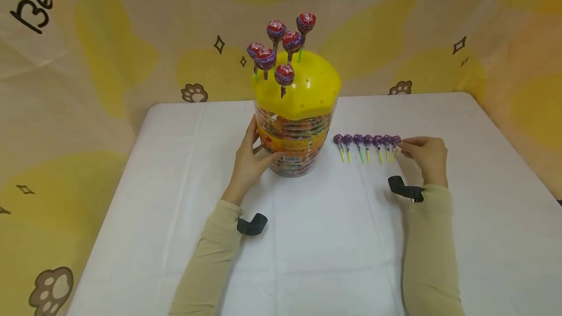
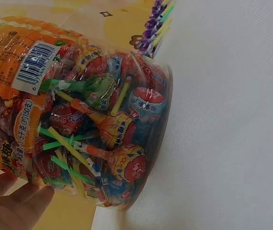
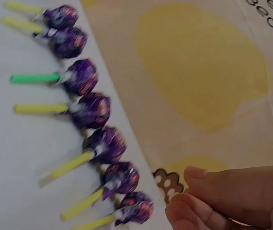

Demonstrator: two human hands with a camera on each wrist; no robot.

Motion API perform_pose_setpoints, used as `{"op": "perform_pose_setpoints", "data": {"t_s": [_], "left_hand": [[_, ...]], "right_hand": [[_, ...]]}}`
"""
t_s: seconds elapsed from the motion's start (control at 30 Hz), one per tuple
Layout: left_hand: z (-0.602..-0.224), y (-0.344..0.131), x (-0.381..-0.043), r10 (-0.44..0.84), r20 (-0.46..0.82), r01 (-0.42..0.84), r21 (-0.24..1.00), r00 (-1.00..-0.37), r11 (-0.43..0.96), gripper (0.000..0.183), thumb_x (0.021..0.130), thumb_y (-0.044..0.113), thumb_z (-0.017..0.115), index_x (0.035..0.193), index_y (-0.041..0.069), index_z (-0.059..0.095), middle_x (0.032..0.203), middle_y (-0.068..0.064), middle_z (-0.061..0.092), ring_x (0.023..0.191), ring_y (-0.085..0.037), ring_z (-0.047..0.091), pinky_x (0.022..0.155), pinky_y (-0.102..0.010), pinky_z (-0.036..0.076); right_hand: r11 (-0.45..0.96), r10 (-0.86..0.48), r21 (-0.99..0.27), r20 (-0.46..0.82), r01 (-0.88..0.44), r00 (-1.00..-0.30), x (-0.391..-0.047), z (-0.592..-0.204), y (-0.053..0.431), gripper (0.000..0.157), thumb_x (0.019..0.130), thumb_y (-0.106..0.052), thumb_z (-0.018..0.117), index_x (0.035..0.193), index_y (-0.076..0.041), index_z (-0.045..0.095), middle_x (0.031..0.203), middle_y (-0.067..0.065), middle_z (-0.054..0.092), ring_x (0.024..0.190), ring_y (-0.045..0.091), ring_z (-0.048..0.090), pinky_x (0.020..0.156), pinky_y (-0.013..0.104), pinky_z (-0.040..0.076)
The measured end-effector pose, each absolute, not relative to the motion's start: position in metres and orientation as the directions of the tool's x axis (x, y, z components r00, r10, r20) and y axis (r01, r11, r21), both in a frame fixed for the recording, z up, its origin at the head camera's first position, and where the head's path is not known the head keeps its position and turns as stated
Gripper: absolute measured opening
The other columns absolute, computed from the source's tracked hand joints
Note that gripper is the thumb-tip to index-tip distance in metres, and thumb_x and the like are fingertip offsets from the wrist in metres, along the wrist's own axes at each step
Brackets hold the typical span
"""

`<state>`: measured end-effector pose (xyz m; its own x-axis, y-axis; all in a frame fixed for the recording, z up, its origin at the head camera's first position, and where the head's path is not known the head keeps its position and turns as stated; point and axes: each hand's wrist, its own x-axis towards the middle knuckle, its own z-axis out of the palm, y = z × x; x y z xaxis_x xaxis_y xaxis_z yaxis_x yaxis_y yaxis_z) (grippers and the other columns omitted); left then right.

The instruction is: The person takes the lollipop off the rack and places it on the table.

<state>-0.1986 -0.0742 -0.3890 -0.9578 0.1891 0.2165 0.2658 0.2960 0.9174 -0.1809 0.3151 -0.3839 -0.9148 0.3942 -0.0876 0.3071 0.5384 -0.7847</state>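
Note:
A clear plastic candy jar [image 1: 291, 143], packed with wrapped lollipops, stands upright under a domed yellow lid [image 1: 311, 87]. Several purple-and-red lollipops [image 1: 284, 75] stick up from the lid, mostly on its left and back. My left hand [image 1: 250, 162] grips the jar's lower left side, thumb across the front near the barcode label [image 2: 36, 67]. On the table to the right lies a row of purple lollipops [image 1: 368, 140], sticks toward me. My right hand [image 1: 426, 155] is at the row's right end, thumb and forefinger close together beside the last lollipop [image 3: 136, 207], with nothing visible between them.
A white-covered table [image 1: 325, 247] carries the jar and the row. Behind it hangs a yellow-patterned cloth [image 1: 145, 38], close past the table's back edge. Both wrists wear black camera mounts [image 1: 252, 224].

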Motion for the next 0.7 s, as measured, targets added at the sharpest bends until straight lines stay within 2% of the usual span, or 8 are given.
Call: {"op": "perform_pose_setpoints", "data": {"t_s": [0.1, 0.17, 0.23, 0.47, 0.57, 0.7], "left_hand": [[-0.39, -0.075, -0.199, 0.192, 0.22, 0.27, 0.916, -0.956, 0.298, 0.097, 0.082, 0.018, 0.075, 0.153, 0.014, 0.009, 0.155, -0.007, 0.02, 0.137, -0.028, 0.029, 0.106, -0.043, 0.037], [-0.391, -0.075, -0.199, 0.192, 0.222, 0.273, 0.914, -0.956, 0.3, 0.098, 0.082, 0.019, 0.075, 0.153, 0.015, 0.009, 0.155, -0.006, 0.02, 0.137, -0.027, 0.029, 0.105, -0.041, 0.037], [-0.391, -0.075, -0.199, 0.193, 0.223, 0.274, 0.914, -0.956, 0.3, 0.098, 0.081, 0.019, 0.076, 0.153, 0.015, 0.009, 0.155, -0.005, 0.02, 0.137, -0.027, 0.029, 0.105, -0.04, 0.037], [-0.392, -0.075, -0.199, 0.196, 0.218, 0.268, 0.919, -0.956, 0.289, 0.097, 0.082, 0.017, 0.075, 0.153, 0.015, 0.009, 0.156, -0.005, 0.018, 0.137, -0.028, 0.029, 0.106, -0.041, 0.037], [-0.392, -0.075, -0.199, 0.194, 0.219, 0.27, 0.918, -0.956, 0.291, 0.096, 0.083, 0.017, 0.074, 0.153, 0.014, 0.009, 0.156, -0.007, 0.018, 0.137, -0.028, 0.029, 0.106, -0.041, 0.037], [-0.391, -0.075, -0.2, 0.19, 0.221, 0.27, 0.916, -0.957, 0.295, 0.096, 0.082, 0.017, 0.075, 0.153, 0.014, 0.009, 0.155, -0.007, 0.019, 0.137, -0.028, 0.03, 0.106, -0.041, 0.036]], "right_hand": [[0.433, 0.425, -0.867, -0.045, 0.247, -0.904, -0.179, -0.37, 0.306, 0.041, 0.089, -0.021, 0.067, 0.116, 0.01, 0.062, 0.072, -0.022, 0.061, 0.066, -0.003, 0.063, 0.083, 0.021, 0.052], [0.378, 0.454, -0.906, 0.005, 0.188, -0.891, -0.179, -0.361, 0.298, 0.039, 0.088, -0.018, 0.068, 0.114, 0.01, 0.063, 0.072, -0.021, 0.062, 0.066, -0.001, 0.064, 0.075, 0.016, 0.052], [0.348, 0.471, -0.927, 0.042, 0.142, -0.881, -0.178, -0.351, 0.289, 0.036, 0.087, -0.018, 0.069, 0.112, 0.007, 0.066, 0.07, -0.021, 0.063, 0.067, 0.0, 0.065, 0.075, 0.013, 0.052], [0.136, 0.448, -0.977, 0.209, -0.165, -0.869, -0.174, -0.319, 0.249, 0.016, 0.079, -0.001, 0.073, 0.094, 0.004, 0.073, 0.072, -0.004, 0.069, 0.064, 0.01, 0.066, 0.068, 0.015, 0.053], [0.079, 0.425, -0.952, 0.301, -0.297, -0.854, -0.175, -0.307, 0.232, 0.013, 0.078, 0.005, 0.072, 0.091, 0.006, 0.073, 0.075, 0.001, 0.069, 0.064, 0.014, 0.066, 0.066, 0.017, 0.054], [0.057, 0.411, -0.912, 0.393, -0.407, -0.823, -0.178, -0.291, 0.211, 0.012, 0.078, 0.006, 0.071, 0.09, 0.007, 0.073, 0.076, 0.005, 0.069, 0.065, 0.017, 0.066, 0.066, 0.019, 0.055]]}}
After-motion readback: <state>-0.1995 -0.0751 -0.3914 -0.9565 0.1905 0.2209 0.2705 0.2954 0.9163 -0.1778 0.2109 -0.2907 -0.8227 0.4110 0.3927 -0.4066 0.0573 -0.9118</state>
